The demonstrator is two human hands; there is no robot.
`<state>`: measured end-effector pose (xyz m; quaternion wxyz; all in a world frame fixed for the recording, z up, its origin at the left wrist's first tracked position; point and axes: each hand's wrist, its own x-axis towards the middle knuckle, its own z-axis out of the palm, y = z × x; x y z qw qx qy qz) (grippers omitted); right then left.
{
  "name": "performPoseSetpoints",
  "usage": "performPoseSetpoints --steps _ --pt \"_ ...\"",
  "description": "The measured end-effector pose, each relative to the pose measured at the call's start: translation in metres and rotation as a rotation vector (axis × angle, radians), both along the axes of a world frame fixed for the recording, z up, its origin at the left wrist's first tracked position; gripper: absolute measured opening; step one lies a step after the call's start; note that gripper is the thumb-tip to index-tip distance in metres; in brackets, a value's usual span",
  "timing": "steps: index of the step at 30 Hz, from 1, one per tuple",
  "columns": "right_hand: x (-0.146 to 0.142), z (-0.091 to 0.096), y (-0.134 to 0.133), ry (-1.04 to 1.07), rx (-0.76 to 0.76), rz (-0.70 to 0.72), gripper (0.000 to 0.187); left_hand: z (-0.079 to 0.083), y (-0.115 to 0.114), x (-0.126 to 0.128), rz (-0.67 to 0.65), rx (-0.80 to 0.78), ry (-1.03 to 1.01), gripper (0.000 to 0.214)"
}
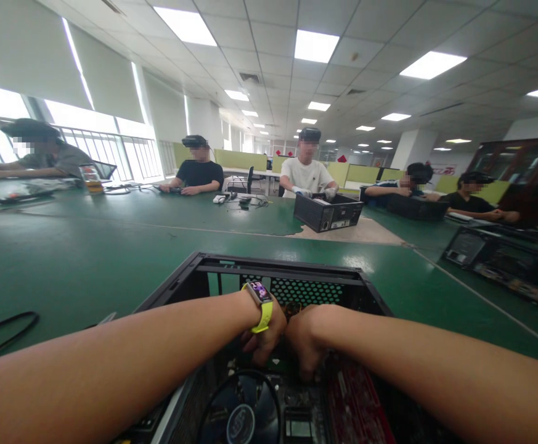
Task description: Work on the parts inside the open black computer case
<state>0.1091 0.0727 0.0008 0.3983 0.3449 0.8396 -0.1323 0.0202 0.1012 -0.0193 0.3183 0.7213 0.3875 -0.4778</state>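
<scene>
Both my hands reach down into an open black computer case (pixel 278 266) that lies on the green table in front of me. My left hand (pixel 269 336), with a yellow-strapped watch (pixel 262 299) at the wrist, is bent over the circuit board inside. Close beside it, my right hand (pixel 304 339) points downward with its fingers curled. What the fingertips touch is hidden. Nearer to me sit a round cooling fan (pixel 241 424) and, to its right, a red circuit card (pixel 358 401). A perforated panel (pixel 305 290) forms the case's far side.
Across the green table (pixel 88 246), a person in a white shirt (pixel 306 169) works in another computer case (pixel 328 213). More cases stand at right, one of them opened (pixel 504 259). Cables and small parts (pixel 243 200) lie mid-table. A black cable (pixel 14 327) loops at left.
</scene>
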Motion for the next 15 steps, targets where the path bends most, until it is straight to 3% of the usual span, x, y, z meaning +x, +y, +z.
performPoseSetpoints --steps 9,15 --pt "-0.0007 -0.0023 0.0025 0.01 0.007 0.115 0.015 0.0015 0.0035 -0.0016 -0.022 0.055 0.003 0.023" --pt "-0.0028 0.0076 -0.0026 0.034 0.097 0.18 0.021 -0.0008 0.0057 -0.0038 -0.055 0.05 0.024 0.02"
